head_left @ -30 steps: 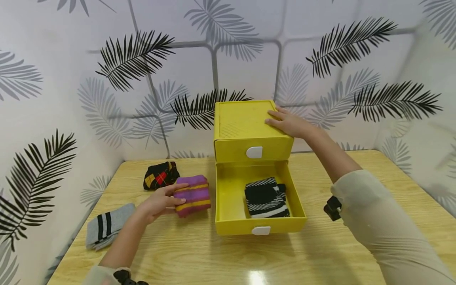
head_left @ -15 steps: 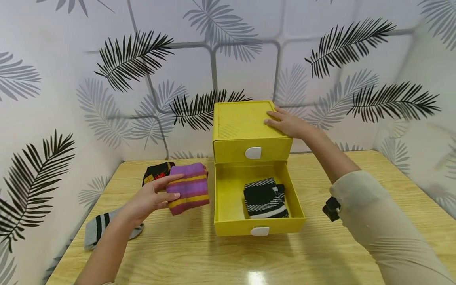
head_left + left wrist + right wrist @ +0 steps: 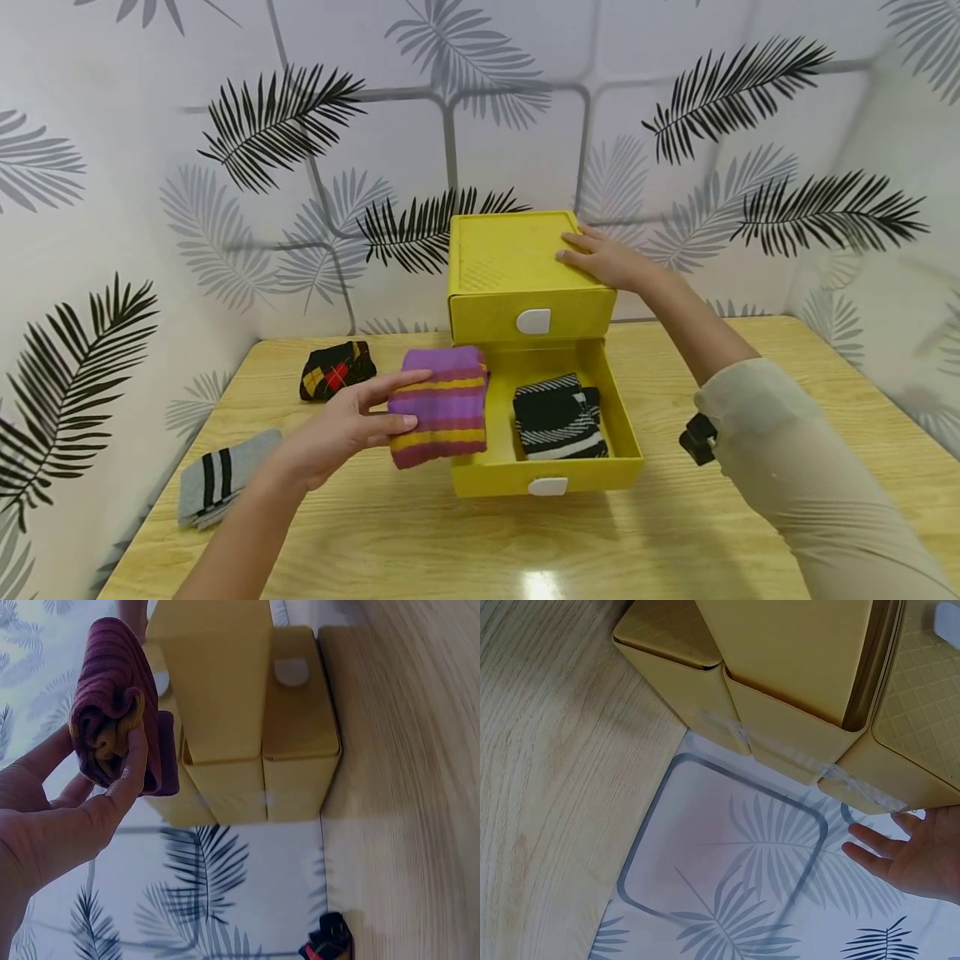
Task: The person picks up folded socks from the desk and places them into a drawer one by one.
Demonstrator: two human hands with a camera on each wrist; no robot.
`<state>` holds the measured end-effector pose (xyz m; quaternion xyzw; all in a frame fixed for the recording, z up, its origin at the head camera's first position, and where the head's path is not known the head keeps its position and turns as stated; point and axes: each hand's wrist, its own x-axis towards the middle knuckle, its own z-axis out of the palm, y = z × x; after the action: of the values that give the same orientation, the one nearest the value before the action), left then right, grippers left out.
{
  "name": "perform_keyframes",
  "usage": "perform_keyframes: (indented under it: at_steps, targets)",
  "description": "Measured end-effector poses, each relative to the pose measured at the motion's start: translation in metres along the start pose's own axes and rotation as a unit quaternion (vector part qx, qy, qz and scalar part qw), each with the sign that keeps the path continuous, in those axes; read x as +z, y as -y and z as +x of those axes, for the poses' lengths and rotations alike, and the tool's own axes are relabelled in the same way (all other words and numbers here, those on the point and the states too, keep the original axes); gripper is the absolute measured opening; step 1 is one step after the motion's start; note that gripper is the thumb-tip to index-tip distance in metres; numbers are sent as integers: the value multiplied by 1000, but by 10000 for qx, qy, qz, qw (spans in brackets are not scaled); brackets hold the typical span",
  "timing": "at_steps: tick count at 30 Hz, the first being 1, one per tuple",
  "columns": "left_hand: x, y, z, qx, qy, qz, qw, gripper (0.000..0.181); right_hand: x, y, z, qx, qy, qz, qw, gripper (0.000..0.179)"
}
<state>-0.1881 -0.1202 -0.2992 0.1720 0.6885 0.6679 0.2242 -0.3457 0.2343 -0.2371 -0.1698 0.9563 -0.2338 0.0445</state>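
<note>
My left hand (image 3: pixel 337 437) pinches a folded purple sock (image 3: pixel 450 408) with yellow and maroon stripes. In the head view it overlaps the left side of a pulled-out yellow drawer (image 3: pixel 551 477). Inside that drawer lies a folded black-and-white sock (image 3: pixel 555 429). The left wrist view shows the folded sock (image 3: pixel 116 667) end-on, between thumb and fingers, in front of the drawer's outer side. My right hand (image 3: pixel 611 262) rests on the top right edge of the yellow drawer unit (image 3: pixel 510 250), fingers extended. In the right wrist view the hand (image 3: pixel 926 855) is partly cut off.
A dark argyle sock (image 3: pixel 337 371) with red and yellow diamonds lies at the back left of the wooden table (image 3: pixel 420 533). A grey sock (image 3: pixel 225 479) with black stripes lies at the left edge. Leaf-patterned wall covering (image 3: pixel 510 50) stands close behind the unit.
My left hand has lifted the purple striped sock off the table and carried it right to the pulled-out drawer. My right hand has stayed on the unit.
</note>
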Motion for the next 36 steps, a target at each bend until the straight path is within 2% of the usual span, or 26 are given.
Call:
perform_keyframes:
  at_steps: [3, 6, 12, 21, 24, 27, 31, 34, 36]
  targets:
    - [11, 1, 9, 49, 214, 14, 9998, 56, 0, 0, 0, -8, -9, 1, 10000, 62]
    - [19, 1, 19, 20, 296, 253, 9992, 55, 0, -1, 1, -27, -13, -35, 10000, 63]
    - [28, 1, 34, -62, 177, 1016, 9946, 53, 0, -1, 0, -23, -17, -44, 10000, 63]
    - [45, 0, 54, 15, 56, 1828, 9831, 49, 0, -1, 0, -44, -17, -40, 10000, 63]
    - [54, 2, 59, 76, -61, 2263, 9740, 47, 0, -1, 1, -34, -1, -26, 10000, 63]
    - [63, 2, 62, 169, -160, 2858, 9580, 45, 0, -1, 0, -59, -26, -21, 10000, 63]
    - [71, 2, 65, 254, -128, 3508, 9360, 45, -2, -2, 0, -80, -85, -36, 9999, 62]
    - [73, 2, 63, 255, -167, 3645, 9307, 44, -1, -2, 0, -61, -72, -14, 10000, 62]
    - [74, 1, 61, 263, -360, 3796, 9241, 44, 0, -2, 1, -44, -49, 13, 10000, 63]
